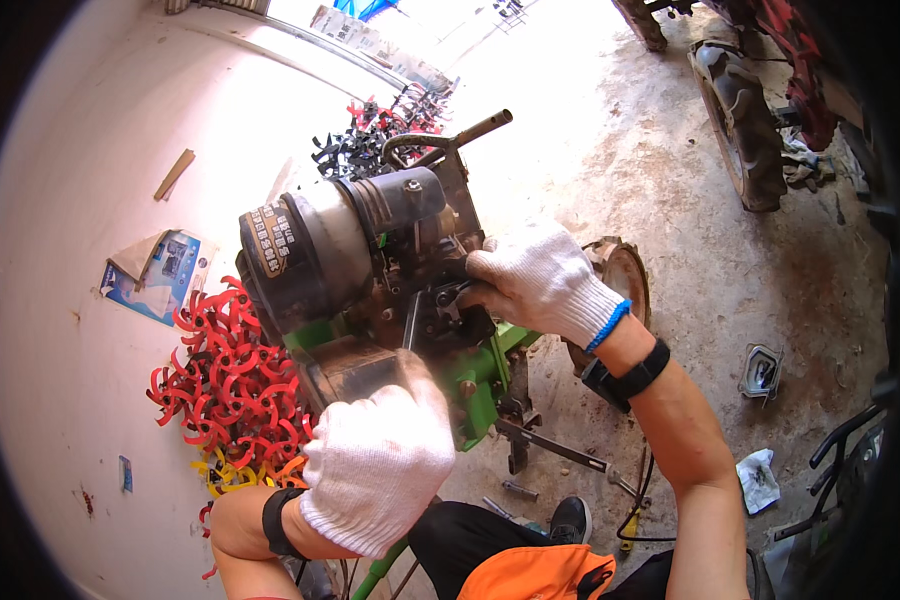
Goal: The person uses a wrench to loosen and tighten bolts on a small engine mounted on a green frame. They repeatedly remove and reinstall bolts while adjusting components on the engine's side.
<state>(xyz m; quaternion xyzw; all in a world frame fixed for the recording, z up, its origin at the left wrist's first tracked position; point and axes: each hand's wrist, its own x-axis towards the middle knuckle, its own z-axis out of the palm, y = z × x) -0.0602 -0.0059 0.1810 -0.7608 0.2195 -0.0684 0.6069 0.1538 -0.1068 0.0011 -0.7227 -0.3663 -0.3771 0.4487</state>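
A small engine with a black cylindrical air filter housing (315,245) sits on a green machine frame (478,400) in front of me. My left hand (380,465), in a white knitted glove, is closed round a slim metal hand tool (413,318). The tool points up into the engine's side; its exact kind does not show. My right hand (545,280), gloved too with a blue cuff, bends its fingers at a dark part (452,275) on the engine's right side. Whatever lies between those fingers is hidden.
Red curved tiller blades (235,385) lie piled against the wall at left, with dark ones (365,150) farther back. A wheel (620,285) stands right of the engine. A metal bar (550,445) juts out below it. A tyred machine (738,125) is at far right.
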